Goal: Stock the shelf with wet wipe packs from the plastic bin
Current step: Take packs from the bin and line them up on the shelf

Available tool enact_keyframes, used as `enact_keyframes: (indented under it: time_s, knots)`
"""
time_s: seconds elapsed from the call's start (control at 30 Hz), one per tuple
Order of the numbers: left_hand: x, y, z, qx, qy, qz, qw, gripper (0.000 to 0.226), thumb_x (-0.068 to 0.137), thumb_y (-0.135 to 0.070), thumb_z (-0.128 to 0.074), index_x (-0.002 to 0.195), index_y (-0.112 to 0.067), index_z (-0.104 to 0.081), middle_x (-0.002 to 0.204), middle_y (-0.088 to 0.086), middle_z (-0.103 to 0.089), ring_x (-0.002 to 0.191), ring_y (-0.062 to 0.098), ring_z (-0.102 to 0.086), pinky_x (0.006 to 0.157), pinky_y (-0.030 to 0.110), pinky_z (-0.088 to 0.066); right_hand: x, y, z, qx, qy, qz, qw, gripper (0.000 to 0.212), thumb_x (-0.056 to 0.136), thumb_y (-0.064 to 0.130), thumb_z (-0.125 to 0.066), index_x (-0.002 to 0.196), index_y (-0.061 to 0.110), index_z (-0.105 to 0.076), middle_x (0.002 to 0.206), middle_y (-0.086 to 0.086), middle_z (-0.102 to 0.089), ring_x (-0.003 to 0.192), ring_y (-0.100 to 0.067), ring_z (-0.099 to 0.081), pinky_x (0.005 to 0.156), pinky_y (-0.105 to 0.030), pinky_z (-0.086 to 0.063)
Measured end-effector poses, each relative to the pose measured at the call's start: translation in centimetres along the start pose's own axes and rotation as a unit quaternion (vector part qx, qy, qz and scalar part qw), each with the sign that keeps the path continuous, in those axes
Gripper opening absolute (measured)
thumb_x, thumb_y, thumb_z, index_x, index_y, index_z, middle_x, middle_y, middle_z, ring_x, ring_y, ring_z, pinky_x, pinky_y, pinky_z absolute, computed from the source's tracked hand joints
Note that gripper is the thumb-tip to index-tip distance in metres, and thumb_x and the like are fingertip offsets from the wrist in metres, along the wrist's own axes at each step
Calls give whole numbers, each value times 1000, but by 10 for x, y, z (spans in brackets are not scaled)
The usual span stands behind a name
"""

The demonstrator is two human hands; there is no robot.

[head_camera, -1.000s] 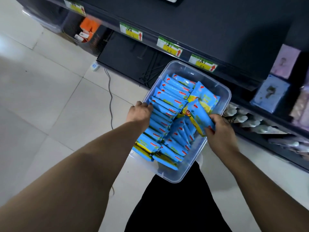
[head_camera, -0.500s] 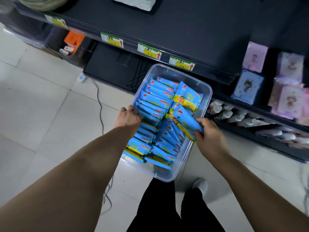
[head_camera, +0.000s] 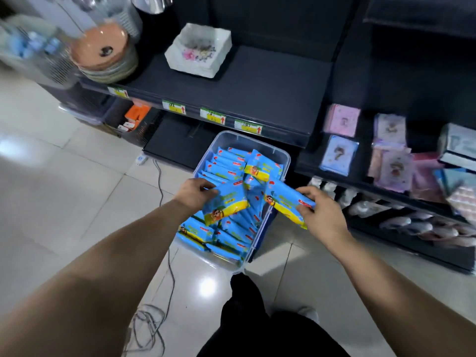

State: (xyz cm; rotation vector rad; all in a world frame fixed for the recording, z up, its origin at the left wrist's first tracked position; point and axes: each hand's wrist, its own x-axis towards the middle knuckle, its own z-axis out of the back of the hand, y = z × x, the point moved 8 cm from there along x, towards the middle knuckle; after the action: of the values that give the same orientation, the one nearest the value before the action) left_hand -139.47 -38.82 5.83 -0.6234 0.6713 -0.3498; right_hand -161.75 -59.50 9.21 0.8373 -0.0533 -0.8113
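Now we've lifted a pack (head_camera: 226, 203) in our left hand (head_camera: 195, 193) and another (head_camera: 289, 204) in our right hand (head_camera: 320, 215), fingers curled round each, clear of the plastic bin (head_camera: 284, 157), ready for the shelf (head_camera: 257, 86).

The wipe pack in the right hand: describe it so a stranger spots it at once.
Find the clear plastic bin on the floor below the dark shelf. Over its right rim, the right hand grips a blue pack. Unlike the packs in the bin or the pack in the left hand, it hangs outside the rim.

hands (head_camera: 198, 194) (head_camera: 319, 215) each gripping a wipe pack (head_camera: 226, 206) (head_camera: 288, 204), over plastic bin (head_camera: 282, 157)
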Motion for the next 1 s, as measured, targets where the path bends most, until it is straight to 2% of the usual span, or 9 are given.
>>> enact_keyframes:
  time_s: [0.1,0.23,0.33,0.4,0.5,0.57,0.73,0.87,1.0]
  knots:
    - [-24,-39,-16,11,1,-34,999,23,89,-8,-63,111,0,-68,91,9,-64,81,16,-55,69,27,-44,-20,-17,34,11,-29,16,999,32,85,10,-62,115,23,-62,108,0,-64,102,-20,-58,78,-22,-37]
    - [-58,-115,-43,15,-28,-96,995,26,93,-9,-59,117,1,-63,98,14,-64,93,22,-59,81,29,-44,-50,-47,99,43,-101,13,994,32,86,8,-61,113,23,-63,100,2,-55,98,-17,-55,73,-17,-30]
    - [-86,-182,-68,48,-64,-175,981,25,93,-12,-59,115,-4,-66,108,13,-68,104,25,-61,83,24,-41,-75,-69,155,75,-171,14,982,32,86,7,-61,115,19,-61,110,-1,-62,100,-19,-58,78,-20,-36]
    - [-105,-226,-86,67,-81,-223,969,23,92,-14,-59,113,-7,-67,109,10,-68,104,26,-61,83,26,-41,-94,-82,192,106,-235,11,966,31,85,6,-62,115,15,-61,112,-1,-65,102,-21,-59,80,-23,-39]
    - [-135,-294,-112,58,-91,-283,953,21,94,-17,-55,112,-13,-66,105,7,-67,87,24,-60,74,29,-45,-125,-103,247,136,-317,3,939,29,86,9,-60,111,24,-60,108,3,-64,97,-22,-61,82,-34,-48]
    - [-153,-336,-124,44,-99,-319,942,21,95,-17,-52,112,-15,-66,103,5,-66,83,19,-56,70,27,-42,-143,-113,280,150,-358,3,922,29,87,9,-58,107,29,-59,105,5,-63,94,-23,-60,81,-38,-50]
    - [-185,-439,-146,-9,-109,-397,911,22,96,-18,-50,111,-13,-65,107,1,-66,92,13,-56,77,24,-41,-184,-135,362,154,-466,-12,871,25,90,13,-57,109,29,-60,107,3,-58,94,-16,-56,82,-34,-46]
    - [-204,-520,-154,-56,-115,-439,889,21,97,-19,-48,109,-16,-65,102,-3,-63,93,15,-57,83,32,-48,-191,-140,422,135,-529,-29,837,24,91,12,-57,111,26,-61,107,-2,-52,83,-9,-45,69,-14,-28]
    - [-201,-596,-159,-51,-150,-460,873,21,98,-27,-46,108,-25,-64,100,-8,-63,91,13,-56,78,32,-48,-176,-138,479,133,-574,-10,808,25,91,12,-58,111,26,-62,108,-3,-51,83,-5,-42,70,-11,-27]
